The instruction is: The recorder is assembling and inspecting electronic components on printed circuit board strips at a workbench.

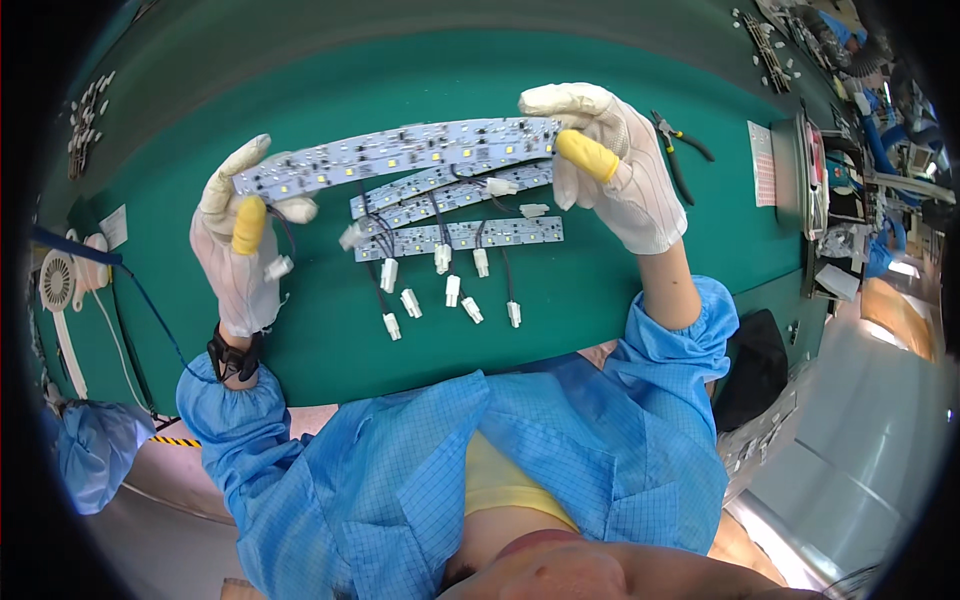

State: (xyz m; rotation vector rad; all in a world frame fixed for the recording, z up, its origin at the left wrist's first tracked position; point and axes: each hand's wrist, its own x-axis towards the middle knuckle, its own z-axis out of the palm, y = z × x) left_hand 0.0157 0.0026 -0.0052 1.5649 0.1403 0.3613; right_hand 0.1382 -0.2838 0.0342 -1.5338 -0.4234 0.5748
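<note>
Both hands, left hand (238,240) and right hand (605,160), pinch LED strip (400,152) ends above worktop (600,290); dangling connector leads (385,270) could snag strips below, likely dragging them

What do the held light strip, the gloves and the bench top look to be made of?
Light strip: rigid white-coated circuit board, matte, dotted with small yellow emitters and dark parts; it keeps its form when gripped only at the ends. Left hand and right hand: thin white woven fabric gloves, faintly striped, with smooth yellow rubbery finger covers. Bench top: green mat, probably rubber or vinyl, with a dull sheen.
</note>
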